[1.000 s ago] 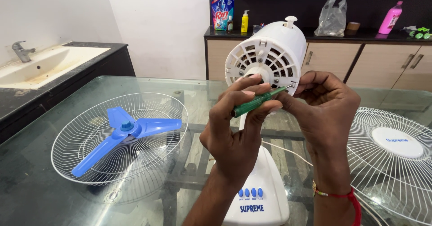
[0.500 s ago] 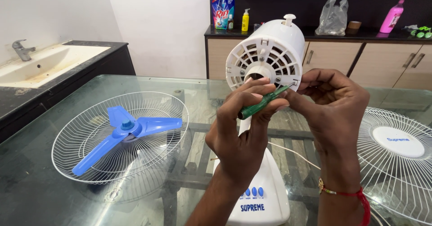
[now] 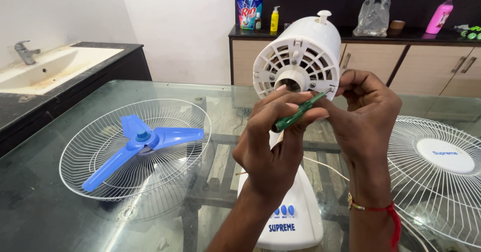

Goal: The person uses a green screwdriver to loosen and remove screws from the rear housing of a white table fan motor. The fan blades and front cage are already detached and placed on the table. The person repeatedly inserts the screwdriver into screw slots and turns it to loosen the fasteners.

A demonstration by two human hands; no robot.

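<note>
While your left hand (image 3: pixel 273 146) pinches the green screwdriver (image 3: pixel 296 114), tip at the white fan motor housing (image 3: pixel 300 64) standing on its base (image 3: pixel 288 207), your right hand (image 3: pixel 363 114) curls closed beside it. That slim handle looks light and slippery; grip mid-shaft.

Green screwdriver (image 3: pixel 295 115) against white fan motor (image 3: pixel 300 56)

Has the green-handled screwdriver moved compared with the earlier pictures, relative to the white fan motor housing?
Yes. The green-handled screwdriver has moved up and right, its tip now nearer the white fan motor housing.
</note>
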